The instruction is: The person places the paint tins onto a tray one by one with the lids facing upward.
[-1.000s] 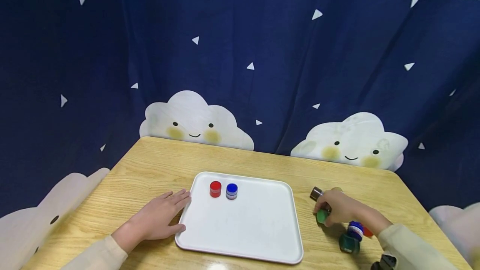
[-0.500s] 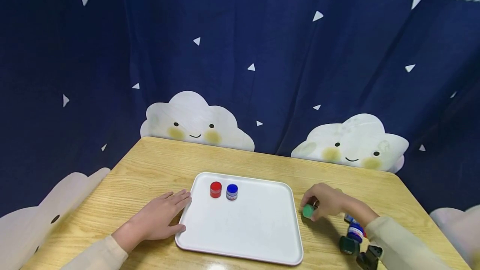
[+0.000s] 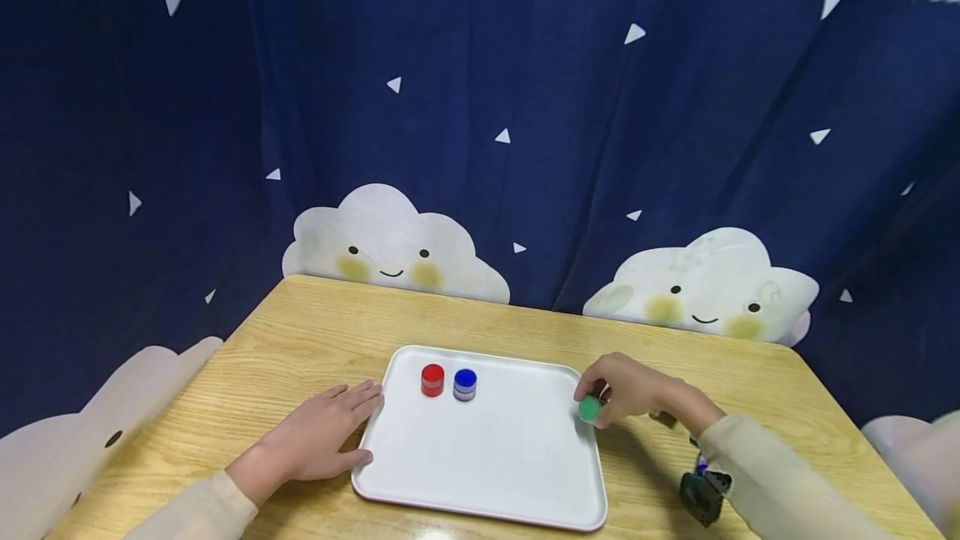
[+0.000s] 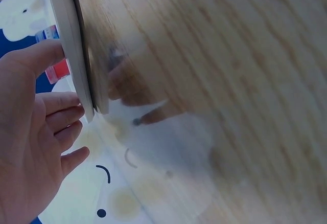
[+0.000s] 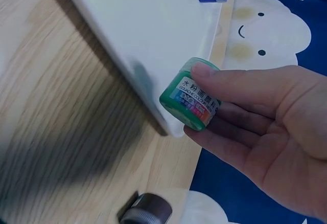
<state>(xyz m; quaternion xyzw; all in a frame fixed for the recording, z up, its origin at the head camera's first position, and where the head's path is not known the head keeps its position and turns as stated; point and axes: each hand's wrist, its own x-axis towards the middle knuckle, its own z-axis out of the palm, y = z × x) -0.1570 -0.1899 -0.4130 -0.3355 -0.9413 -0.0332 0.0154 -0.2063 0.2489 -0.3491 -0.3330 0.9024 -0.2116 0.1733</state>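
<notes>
My right hand (image 3: pixel 626 388) pinches a small green gouache paint jar (image 5: pixel 185 101) between thumb and fingers. In the head view the jar overlaps the right rim of a white tray (image 3: pixel 480 457); the right wrist view shows its printed label facing the camera. On the tray, towards its far left corner, a red paint jar (image 3: pixel 432 382) and a blue paint jar (image 3: pixel 465 386) stand side by side. My left hand (image 3: pixel 322 433) lies by the tray's left side, its fairly straight fingers (image 4: pixel 64 101) at the rim.
A dark brown-capped jar (image 5: pixel 150 208) lies on the wooden table (image 3: pixel 337 315) right of the tray. Farther right, a blue jar (image 3: pixel 701 465) shows partly behind the right sleeve and a black wrist camera (image 3: pixel 703 497). A navy curtain with clouds hangs behind the table.
My right hand has lifted the green jar from the group on the right and carried it left to the tray's right rim. The left hand, tray and its two jars stay put.
</notes>
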